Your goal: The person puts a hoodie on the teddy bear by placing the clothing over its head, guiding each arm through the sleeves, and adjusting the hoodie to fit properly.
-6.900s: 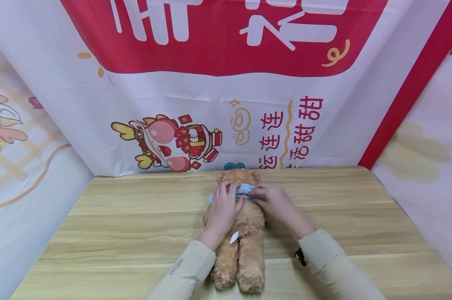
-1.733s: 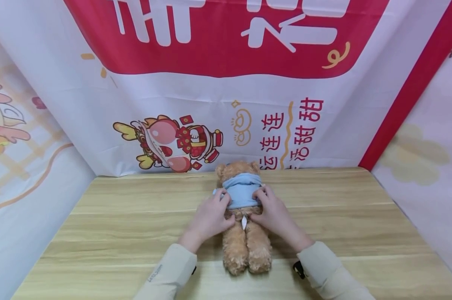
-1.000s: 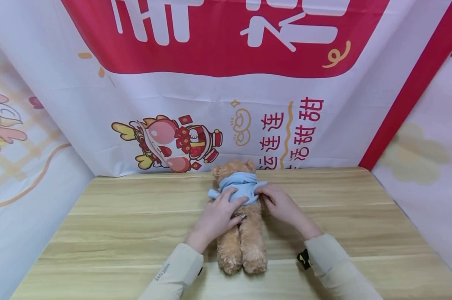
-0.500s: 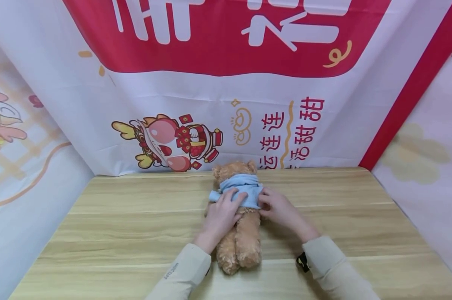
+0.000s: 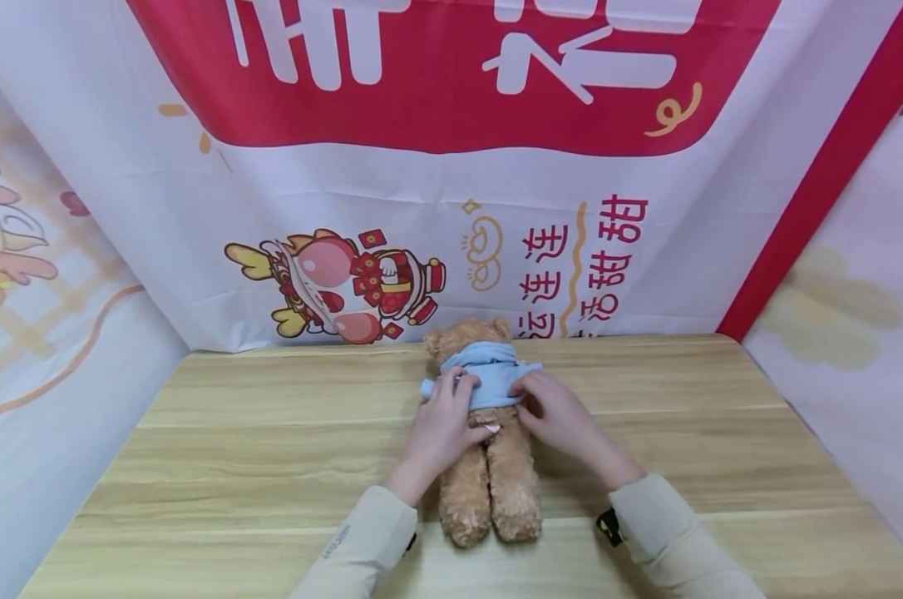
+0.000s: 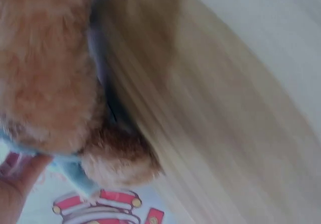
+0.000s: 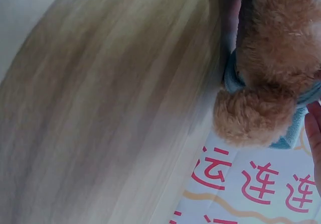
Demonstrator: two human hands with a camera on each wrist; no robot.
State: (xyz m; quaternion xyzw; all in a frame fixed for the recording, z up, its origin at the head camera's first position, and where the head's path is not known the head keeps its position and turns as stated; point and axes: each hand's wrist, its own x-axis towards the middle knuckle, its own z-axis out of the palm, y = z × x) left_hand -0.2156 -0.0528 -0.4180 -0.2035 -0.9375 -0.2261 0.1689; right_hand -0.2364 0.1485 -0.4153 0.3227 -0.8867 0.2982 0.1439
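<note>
A brown teddy bear (image 5: 489,491) lies flat on the table, head toward the back wall and legs toward me; its face is out of sight. It wears a light blue doll shirt (image 5: 495,381), spread over the torso with thick folds at the neck. My left hand (image 5: 440,428) holds the shirt's left side with curled fingers, its thumb beside a small white tag (image 5: 491,428). At the right hem my right hand (image 5: 560,416) pinches the cloth. Both wrist views show the bear's fur (image 6: 45,58) and an arm (image 7: 253,116) close up, with few fingers visible.
The wooden table (image 5: 272,466) extends to both sides of the bear. A printed cloth backdrop (image 5: 392,179) stands right behind the bear's head, and more printed cloth (image 5: 833,316) borders the table's sides.
Earlier the blue cloth was bunched near the bear's neck; now it covers the torso. In the last second the bear's legs shifted slightly right, while both hands stayed at the shirt.
</note>
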